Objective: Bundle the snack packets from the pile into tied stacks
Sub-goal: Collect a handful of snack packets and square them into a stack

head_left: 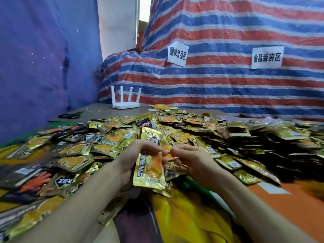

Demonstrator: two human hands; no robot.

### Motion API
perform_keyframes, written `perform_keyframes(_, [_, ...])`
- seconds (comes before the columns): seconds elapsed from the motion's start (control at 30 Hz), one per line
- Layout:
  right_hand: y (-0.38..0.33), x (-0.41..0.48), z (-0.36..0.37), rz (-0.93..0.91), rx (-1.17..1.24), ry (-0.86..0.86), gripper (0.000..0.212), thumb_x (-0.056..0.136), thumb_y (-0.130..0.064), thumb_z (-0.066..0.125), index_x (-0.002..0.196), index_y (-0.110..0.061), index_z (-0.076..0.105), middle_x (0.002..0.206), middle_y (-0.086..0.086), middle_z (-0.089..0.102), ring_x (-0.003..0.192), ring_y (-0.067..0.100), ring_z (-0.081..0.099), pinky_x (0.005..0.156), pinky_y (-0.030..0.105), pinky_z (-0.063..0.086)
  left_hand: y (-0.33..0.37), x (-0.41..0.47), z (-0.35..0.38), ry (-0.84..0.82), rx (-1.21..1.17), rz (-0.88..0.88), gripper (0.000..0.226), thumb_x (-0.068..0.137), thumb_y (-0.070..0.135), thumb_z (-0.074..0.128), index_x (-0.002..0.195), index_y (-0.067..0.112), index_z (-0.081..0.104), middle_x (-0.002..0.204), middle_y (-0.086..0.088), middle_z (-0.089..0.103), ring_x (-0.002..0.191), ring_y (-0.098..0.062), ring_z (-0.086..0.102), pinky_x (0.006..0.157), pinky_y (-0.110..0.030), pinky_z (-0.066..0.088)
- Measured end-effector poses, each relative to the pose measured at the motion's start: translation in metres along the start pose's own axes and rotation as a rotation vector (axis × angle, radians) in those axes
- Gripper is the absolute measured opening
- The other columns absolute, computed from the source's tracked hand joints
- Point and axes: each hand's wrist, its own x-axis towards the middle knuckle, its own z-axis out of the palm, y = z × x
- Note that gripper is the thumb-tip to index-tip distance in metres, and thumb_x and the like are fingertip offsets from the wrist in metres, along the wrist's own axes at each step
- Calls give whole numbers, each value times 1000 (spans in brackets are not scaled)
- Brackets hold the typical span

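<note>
A big pile of gold and black snack packets [184, 130] covers the table from left to right. My left hand [135, 158] grips a small upright stack of gold packets [151, 167] in front of the pile, fingers curled over its top half. My right hand [191, 162] is right beside it, thumb and fingers pinching the stack's right edge. The packets behind the front one are mostly hidden.
A white router [125, 99] with several antennas stands at the back of the table. Black scissors [70, 115] and a bit of white string [93, 110] lie at the back left. A striped tarp with two paper signs [267, 57] hangs behind.
</note>
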Motion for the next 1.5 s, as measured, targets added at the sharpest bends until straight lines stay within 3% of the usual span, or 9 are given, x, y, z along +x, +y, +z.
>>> perform_keyframes(0.23, [-19,-12,-12,-53,578,-138,15,70,-14,54,55,-13,53,66,8,52,78,29,61,99,42,45,1,-1,-4,-278,-293,-66,45,52,1,85,93,-4,67,82,-13,59,70,-25,59,69,-40,55])
perform_keyframes(0.33, [-20,-13,-13,-104,644,-189,26,79,-6,48,69,-4,71,64,5,54,66,23,61,87,38,57,-3,-1,0,-281,-340,-64,53,58,-3,78,106,2,55,84,-12,58,70,-25,57,67,-40,53])
perform_keyframes(0.43, [-17,-12,-9,-103,516,-210,39,85,-2,56,107,-21,81,91,3,75,57,10,62,63,24,60,-3,-1,-1,-275,-306,-60,31,72,0,68,101,2,58,82,-11,59,67,-23,59,67,-38,56])
perform_keyframes(0.53, [-11,-10,-3,-116,356,-227,45,86,-4,63,123,-27,73,124,12,72,74,21,75,52,23,59,-5,-3,2,-168,-186,-40,13,74,8,69,85,2,73,81,-12,63,67,-24,63,73,-38,54])
perform_keyframes(0.7, [-8,-14,9,-182,58,-117,68,67,-17,87,131,-24,67,122,14,73,100,36,74,60,38,63,-8,1,9,355,-114,114,35,83,13,73,113,-3,70,90,-23,71,72,-34,68,75,-51,58])
perform_keyframes(0.87, [4,-16,36,-247,-187,-1,64,63,-19,95,120,-36,74,121,2,72,105,16,73,72,46,64,-7,5,11,569,-296,341,45,87,12,75,126,-4,60,87,-21,68,67,-33,68,57,-43,61])
perform_keyframes(1.03, [12,-15,51,-413,-528,123,60,64,-37,94,116,-51,67,115,-30,67,111,-12,59,92,16,49,-8,1,20,633,-280,391,53,86,28,78,131,7,60,110,-19,73,99,-39,72,86,-63,57])
perform_keyframes(1.33, [10,-20,49,-489,-357,133,64,60,-28,89,119,-38,65,108,-40,63,102,-26,55,77,-2,42,-12,-4,25,172,-404,135,58,89,57,64,108,3,77,110,-20,74,99,-35,74,80,-44,61])
perform_keyframes(1.5, [9,-17,49,-558,-436,244,67,55,-38,92,116,-33,66,109,-22,69,106,-8,62,84,6,45,-21,4,22,121,-431,134,53,81,55,66,88,5,82,103,-14,76,94,-28,75,85,-40,60])
